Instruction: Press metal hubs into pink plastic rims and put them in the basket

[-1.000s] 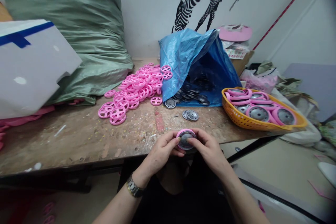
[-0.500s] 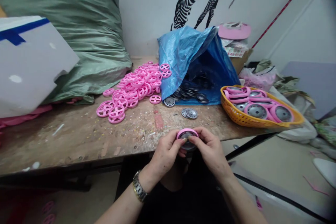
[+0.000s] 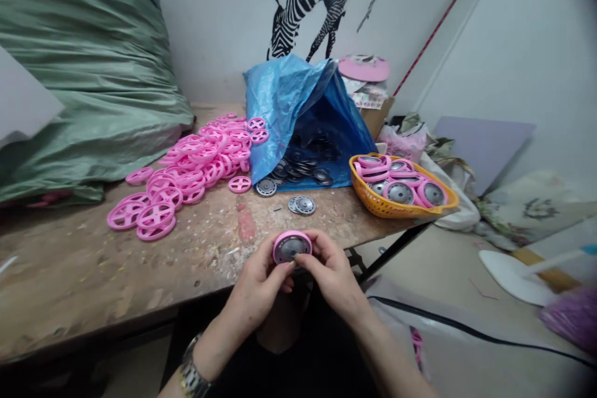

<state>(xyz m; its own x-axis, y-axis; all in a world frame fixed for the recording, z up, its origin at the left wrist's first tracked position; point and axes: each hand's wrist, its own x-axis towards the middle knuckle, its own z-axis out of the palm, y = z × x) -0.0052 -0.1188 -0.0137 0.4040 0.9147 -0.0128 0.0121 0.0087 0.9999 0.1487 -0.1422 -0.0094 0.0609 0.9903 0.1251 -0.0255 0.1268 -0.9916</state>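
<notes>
Both hands grip one toy wheel (image 3: 291, 247), a pink rim with a grey hubcap-like disc set in it, just in front of the table edge. My left hand (image 3: 261, 277) is closed on its left side, thumb at the disc's lower edge. From the right, my right hand (image 3: 329, 267) closes on it too, its thumb pressing near the bottom of the disc. Behind the wheel, two loose grey discs (image 3: 303, 204) lie overlapped on the table. A heap of pink wheel rims (image 3: 196, 161) is spread over the table on the left. Most fingers are hidden behind the wheel.
A blue plastic bag (image 3: 275, 93) lies open with many grey discs (image 3: 298, 168) spilling from its mouth. An orange basket (image 3: 373, 202) at the table's right edge holds pink-and-grey wheels. A large green sack (image 3: 93, 74) leans at the left of the worn wooden table (image 3: 116, 280).
The view has swung right, so the scene sits further left. Both thumbs have slid from the middle of the disc toward its lower edge, and more of its face shows.
</notes>
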